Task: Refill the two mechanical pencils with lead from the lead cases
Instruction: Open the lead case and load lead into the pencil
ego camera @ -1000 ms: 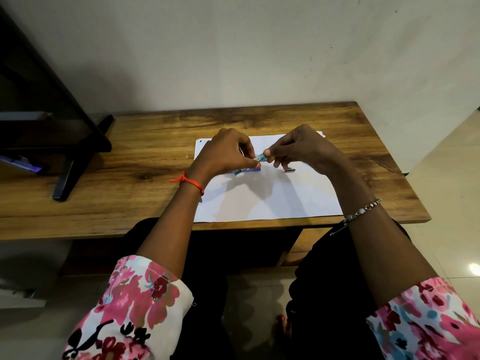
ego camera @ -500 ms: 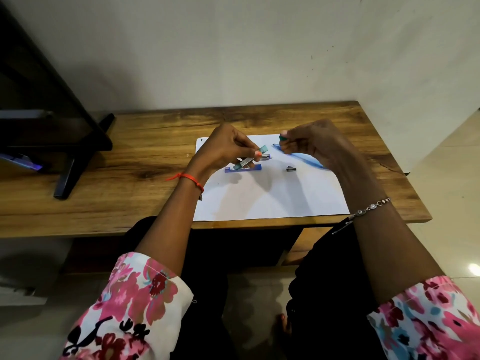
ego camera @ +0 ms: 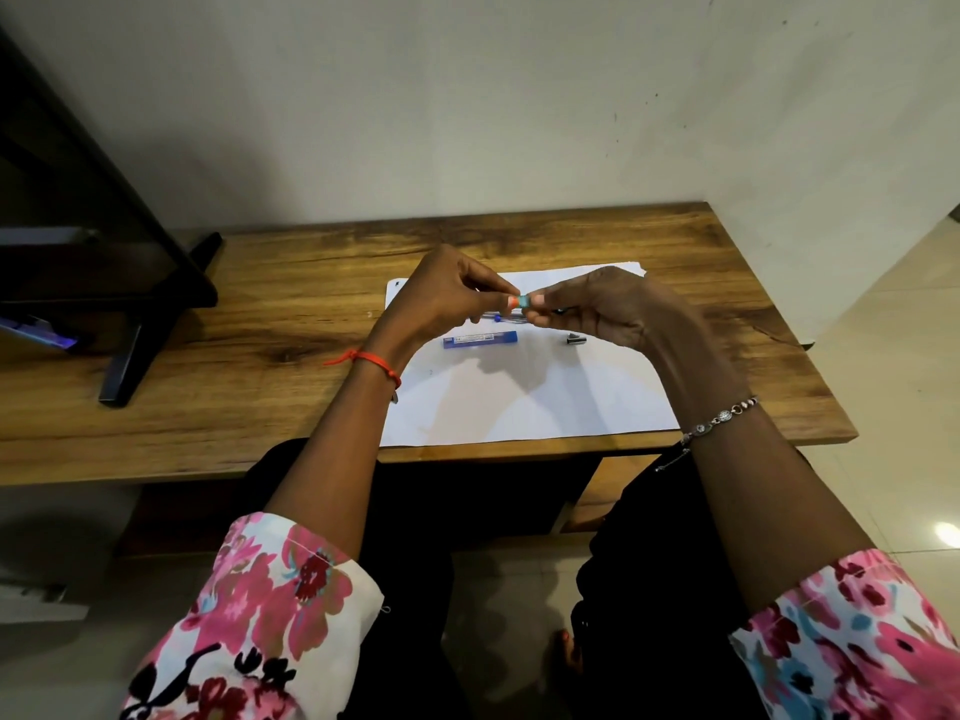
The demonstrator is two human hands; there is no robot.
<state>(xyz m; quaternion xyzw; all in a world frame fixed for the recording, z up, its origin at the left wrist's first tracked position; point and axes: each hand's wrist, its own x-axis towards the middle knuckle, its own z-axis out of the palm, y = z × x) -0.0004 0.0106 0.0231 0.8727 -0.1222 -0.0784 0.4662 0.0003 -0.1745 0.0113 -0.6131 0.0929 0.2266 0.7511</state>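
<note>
My left hand [ego camera: 441, 298] and my right hand [ego camera: 597, 309] meet fingertip to fingertip above the white paper [ego camera: 530, 402]. Between them they pinch a small teal lead case [ego camera: 522, 302], of which only a short piece shows. A blue lead case [ego camera: 480, 339] lies flat on the paper just below my left hand. A thin pencil part with a blue dot [ego camera: 498, 318] lies under the fingers and is mostly hidden. A small dark cap [ego camera: 575, 339] rests on the paper below my right hand.
The paper lies on a wooden desk [ego camera: 260, 356] set against a pale wall. A black stand [ego camera: 150, 324] with a dark slanted panel occupies the desk's left end. The desk's right edge meets a tiled floor.
Half a second ago my hands were apart, the left with the teal case and the right with a small teal piece. They have come together again at the case.
</note>
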